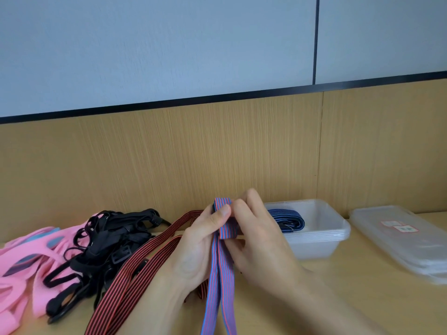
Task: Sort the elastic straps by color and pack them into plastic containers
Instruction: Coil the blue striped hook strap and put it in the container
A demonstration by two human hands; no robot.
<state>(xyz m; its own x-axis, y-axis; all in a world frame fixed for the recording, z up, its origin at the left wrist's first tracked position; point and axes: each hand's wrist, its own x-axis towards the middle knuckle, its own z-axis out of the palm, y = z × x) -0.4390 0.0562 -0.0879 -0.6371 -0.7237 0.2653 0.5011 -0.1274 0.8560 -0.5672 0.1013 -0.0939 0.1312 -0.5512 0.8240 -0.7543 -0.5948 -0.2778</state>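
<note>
- The left hand [196, 243] pinches the folded top of the blue and red strap [223, 262] with its thumb.
- The right hand [261, 240] curls its fingers round the same fold.
- The strap's ends hang down in the middle, above the table [302, 298].
- On the right, a dark blue strap [290, 215] lies in the clear box [314, 247].
- Black straps [116, 233] and pink straps [29, 257] lie on the left.

Table [314, 298] — pink straps [31, 267], black straps [116, 235], red-black straps [135, 269], containers [321, 238], lids [399, 243]
</note>
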